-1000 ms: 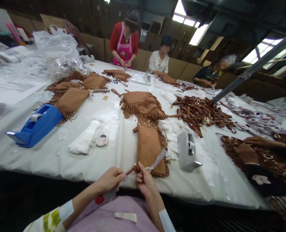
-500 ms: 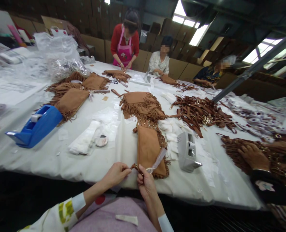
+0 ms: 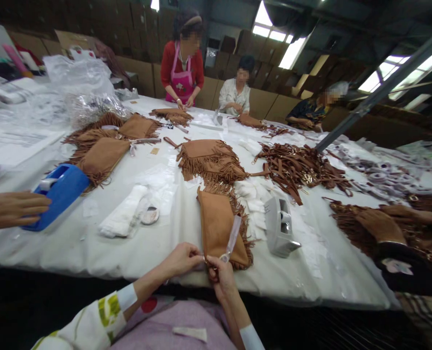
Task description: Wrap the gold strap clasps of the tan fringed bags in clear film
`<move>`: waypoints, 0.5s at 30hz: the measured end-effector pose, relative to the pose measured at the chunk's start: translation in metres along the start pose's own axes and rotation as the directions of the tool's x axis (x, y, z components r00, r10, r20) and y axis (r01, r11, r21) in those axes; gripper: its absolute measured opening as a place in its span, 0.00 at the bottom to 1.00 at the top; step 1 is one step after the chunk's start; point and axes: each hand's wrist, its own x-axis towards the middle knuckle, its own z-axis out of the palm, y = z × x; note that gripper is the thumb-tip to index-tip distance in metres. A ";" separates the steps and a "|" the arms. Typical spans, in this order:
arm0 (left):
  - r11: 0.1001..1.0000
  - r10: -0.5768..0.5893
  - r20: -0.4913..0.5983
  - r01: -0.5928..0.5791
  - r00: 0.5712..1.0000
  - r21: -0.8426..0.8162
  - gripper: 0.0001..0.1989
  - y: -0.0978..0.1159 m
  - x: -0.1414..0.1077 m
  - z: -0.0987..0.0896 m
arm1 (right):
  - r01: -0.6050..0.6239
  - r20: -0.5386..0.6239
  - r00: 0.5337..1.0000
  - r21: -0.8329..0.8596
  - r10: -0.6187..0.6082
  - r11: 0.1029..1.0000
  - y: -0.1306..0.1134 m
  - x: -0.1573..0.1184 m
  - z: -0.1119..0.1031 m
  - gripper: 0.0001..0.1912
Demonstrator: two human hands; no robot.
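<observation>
The white counter spreads widest. With the brown bag as the centre of a clock, a group of fringed bags lies at 10 o'clock, a heap of straps at 2 and a bag stack at 12. The brown bag lies flat at the counter's near edge, fringe towards 3. A blue tape dispenser sits well apart, between 9 and 10, a co-worker's hand in front of it; a grey tape dispenser stands near, at 3. The person's hands meet at the bag's 7 o'clock corner: the right hand pinches it between thumb and fingers, the left hand pinches a small part beside it, hidden by the fingertips. A pale strip rests across the bag. This bag looks partway done: strip on, corner unfinished. The 10 o'clock group seems further along; the stack and heap look untouched, though how much remains I cannot tell
</observation>
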 end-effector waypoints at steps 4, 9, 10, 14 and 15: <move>0.992 -0.026 0.078 0.036 0.997 -0.121 0.13 -0.005 0.006 0.007 | -0.024 0.040 0.999 -0.062 0.026 0.998 -0.005 -0.001 -0.008 0.15; 0.956 -0.120 -0.068 0.097 0.990 -0.278 0.15 -0.010 0.009 0.019 | -0.149 0.052 0.988 0.085 0.145 0.985 -0.003 -0.015 -0.013 0.19; 0.957 -0.115 -0.102 0.082 0.988 -0.278 0.15 -0.010 0.009 0.020 | -0.205 0.069 0.978 0.127 0.197 0.971 -0.001 -0.019 -0.013 0.20; 0.963 -0.080 -0.173 0.031 0.982 -0.269 0.14 -0.006 0.005 0.020 | -0.384 0.134 0.922 0.219 0.363 0.897 0.009 -0.030 -0.007 0.21; 0.963 -0.067 -0.172 0.018 0.983 -0.270 0.14 -0.004 0.004 0.019 | -0.385 0.128 0.923 0.251 0.364 0.888 0.010 -0.030 -0.004 0.20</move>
